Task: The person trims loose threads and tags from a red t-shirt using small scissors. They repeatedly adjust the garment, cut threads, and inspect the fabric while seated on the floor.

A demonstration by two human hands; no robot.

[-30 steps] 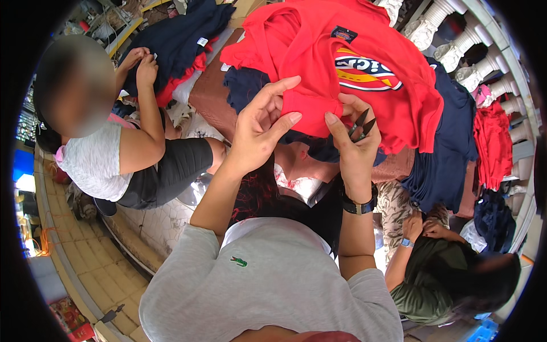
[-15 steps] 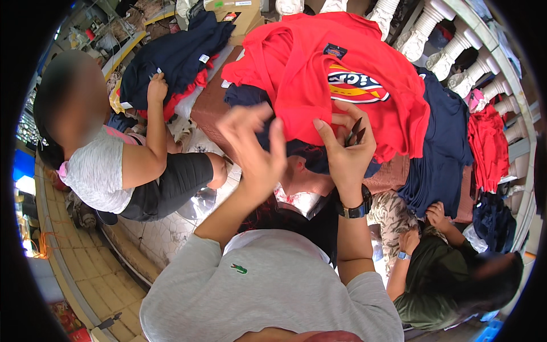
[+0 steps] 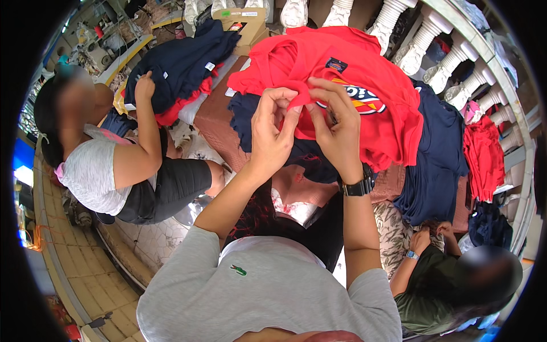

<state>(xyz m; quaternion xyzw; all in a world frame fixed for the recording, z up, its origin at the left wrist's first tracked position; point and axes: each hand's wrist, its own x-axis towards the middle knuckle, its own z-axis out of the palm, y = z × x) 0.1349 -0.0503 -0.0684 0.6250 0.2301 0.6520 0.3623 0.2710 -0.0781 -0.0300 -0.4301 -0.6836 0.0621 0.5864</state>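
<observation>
A red shirt [image 3: 387,131] with a large printed logo and a dark neck label lies spread in front of me. My left hand [image 3: 274,128] is closed, pinching a raised edge of the red cloth between thumb and fingers. Close beside it, my right hand [image 3: 337,125] has its thumb and fingertips closed on the same edge. The dark-bladed thread snips seen in my right palm earlier are hidden now. Beneath the red shirt, navy cloth [image 3: 244,117] sticks out, with loose red threads on the dark cloth nearer me.
The garments rest on a brown-covered surface [image 3: 219,122]. Folded navy garments [image 3: 436,165] hang at the right, near another red garment [image 3: 483,157]. A co-worker [image 3: 108,165] at left handles a navy garment [image 3: 176,62]; another [image 3: 450,285] sits lower right. White balusters [image 3: 424,43] line the far side.
My left hand has moved right to the cloth and closed on its edge. My right hand has shifted up and left beside it, lifting the edge; the snips no longer show.
</observation>
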